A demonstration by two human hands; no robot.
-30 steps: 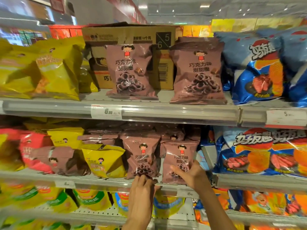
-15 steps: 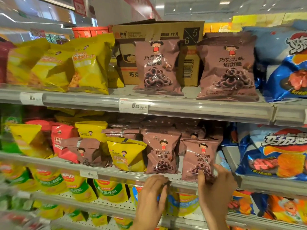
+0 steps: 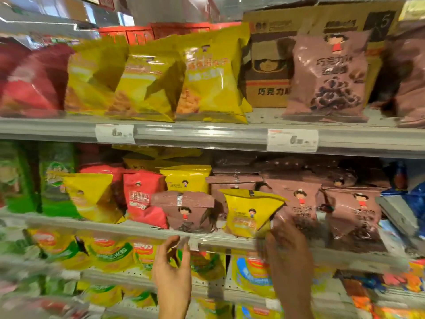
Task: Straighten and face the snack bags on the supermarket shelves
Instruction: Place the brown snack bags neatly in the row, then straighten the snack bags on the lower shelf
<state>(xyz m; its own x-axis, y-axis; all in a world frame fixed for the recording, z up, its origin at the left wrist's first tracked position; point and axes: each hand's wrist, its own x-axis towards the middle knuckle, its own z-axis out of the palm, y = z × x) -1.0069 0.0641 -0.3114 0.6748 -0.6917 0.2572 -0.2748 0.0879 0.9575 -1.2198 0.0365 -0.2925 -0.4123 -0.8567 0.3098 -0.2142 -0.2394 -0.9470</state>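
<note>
The middle shelf (image 3: pixel 115 229) holds mixed snack bags, and the picture is blurred by motion. A yellow bag (image 3: pixel 248 210) stands tilted among pink-brown chocolate-ring bags (image 3: pixel 301 203). Left of it a brown bag (image 3: pixel 186 210) has its top folded over. My right hand (image 3: pixel 287 249) is raised in front of the brown bags, its fingertips at the yellow bag's lower right corner; blur hides its grip. My left hand (image 3: pixel 172 268) hangs just below the shelf's front rail, fingers loosely curled and holding nothing.
The upper shelf (image 3: pixel 207 132) carries leaning yellow bags (image 3: pixel 207 77), red bags at the left, a brown bag (image 3: pixel 328 74) and a cardboard box (image 3: pixel 266 72). Red (image 3: pixel 142 199) and green (image 3: pixel 55 180) bags fill the middle shelf's left. Yellow-green bags (image 3: pixel 108 252) sit below.
The view has swung left along the shelves. My right hand has let go of the rightmost brown bag and moved left toward the yellow bag. My left hand has moved left below the rail.
</note>
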